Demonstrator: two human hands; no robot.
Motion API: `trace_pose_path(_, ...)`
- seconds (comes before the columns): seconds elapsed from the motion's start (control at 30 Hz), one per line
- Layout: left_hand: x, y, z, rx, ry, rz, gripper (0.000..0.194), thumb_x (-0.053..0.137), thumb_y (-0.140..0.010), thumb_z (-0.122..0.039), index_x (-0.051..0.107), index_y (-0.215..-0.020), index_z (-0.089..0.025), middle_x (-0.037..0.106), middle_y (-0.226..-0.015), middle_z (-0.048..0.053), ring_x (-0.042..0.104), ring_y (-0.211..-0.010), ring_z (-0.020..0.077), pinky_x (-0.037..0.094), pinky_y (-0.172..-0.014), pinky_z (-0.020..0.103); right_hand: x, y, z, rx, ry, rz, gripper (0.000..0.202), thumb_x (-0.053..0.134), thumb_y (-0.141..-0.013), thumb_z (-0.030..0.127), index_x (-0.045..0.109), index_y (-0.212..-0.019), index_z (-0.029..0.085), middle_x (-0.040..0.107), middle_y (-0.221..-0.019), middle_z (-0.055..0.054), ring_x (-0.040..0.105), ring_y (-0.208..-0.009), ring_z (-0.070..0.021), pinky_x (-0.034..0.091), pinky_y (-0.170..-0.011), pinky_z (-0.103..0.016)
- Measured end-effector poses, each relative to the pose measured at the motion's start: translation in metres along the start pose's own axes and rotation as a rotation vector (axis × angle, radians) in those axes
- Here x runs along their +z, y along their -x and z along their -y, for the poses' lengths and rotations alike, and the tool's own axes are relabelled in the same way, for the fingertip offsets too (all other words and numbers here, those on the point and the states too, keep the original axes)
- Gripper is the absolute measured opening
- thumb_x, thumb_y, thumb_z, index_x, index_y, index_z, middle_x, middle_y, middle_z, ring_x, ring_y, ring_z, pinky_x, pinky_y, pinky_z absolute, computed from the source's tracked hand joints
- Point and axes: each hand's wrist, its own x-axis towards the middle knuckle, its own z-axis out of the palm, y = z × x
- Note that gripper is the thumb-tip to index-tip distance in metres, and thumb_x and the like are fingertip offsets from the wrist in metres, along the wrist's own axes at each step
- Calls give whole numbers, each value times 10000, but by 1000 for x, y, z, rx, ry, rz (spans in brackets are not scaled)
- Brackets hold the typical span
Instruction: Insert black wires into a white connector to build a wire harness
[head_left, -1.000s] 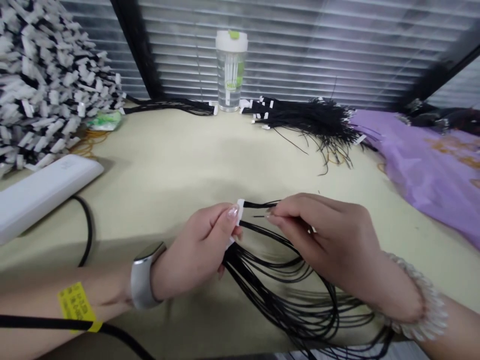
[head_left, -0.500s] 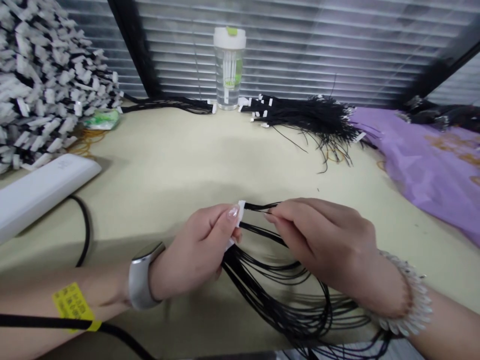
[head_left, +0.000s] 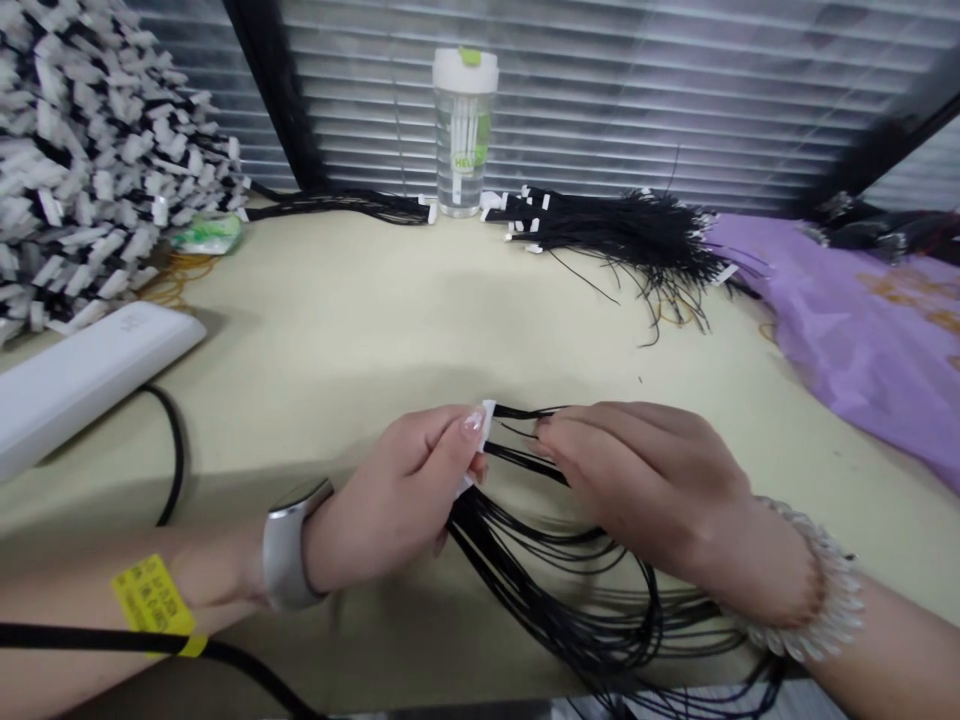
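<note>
Near the table's front edge, my left hand [head_left: 427, 470] is closed around white plastic connectors [head_left: 487, 424], thumb pressed on the front one. From these connectors run several thin black wires [head_left: 547, 600], looping to the right and hanging down toward the table edge. My right hand [head_left: 652, 490] is closed in a pinch on a few wires just right of the front connector. One thin wire stands a little apart from the others between the two hands. The right fingertips partly hide where the wires are gripped.
A big heap of white-ended wires [head_left: 82, 160] fills the back left, above a white oblong device [head_left: 90, 375]. A water bottle [head_left: 465, 135] stands at the back beside black wire bundles [head_left: 615, 230]. Purple plastic [head_left: 847, 330] lies right. A black cable [head_left: 247, 680] with a yellow label crosses my left forearm.
My right fingers have shifted slightly on the wires, and one thin wire now shows separate from the strands near the connector. The left hand keeps its hold.
</note>
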Motion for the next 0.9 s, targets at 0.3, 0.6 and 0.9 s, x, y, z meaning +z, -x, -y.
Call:
trace_pose_path(0.3, -2, 0, -3, 29, -10, 51, 392, 341, -934, -387, 426, -628, -156, 376, -511, -57, 339, -433, 42, 308, -405, 146, -7, -9, -5, -215, 190, -59, 94, 502, -845, 82, 596, -851, 78, 667, -842, -134, 625, -781, -219, 530, -650, -351)
trace_pose_path(0.6, -6, -1, -1, -31, 48, 116, 405, 345, -926, -431, 417, -628, -166, 375, -477, -65, 365, -354, 35, 294, -335, 132, 0, -8, -16, -346, 239, -122, 48, 574, -818, 129, 616, -823, 106, 674, -778, -103, 610, -636, -173, 502, -533, -308)
trace_pose_path(0.9, -5, -1, -2, 69, -67, 107, 359, 342, -934, -338, 424, -630, -167, 375, -481, -62, 352, -403, 38, 310, -380, 128, 4, -10, -19, -402, 257, -96, 117, 533, -848, 151, 637, -798, 136, 665, -752, -66, 569, -579, -135, 452, -480, -277)
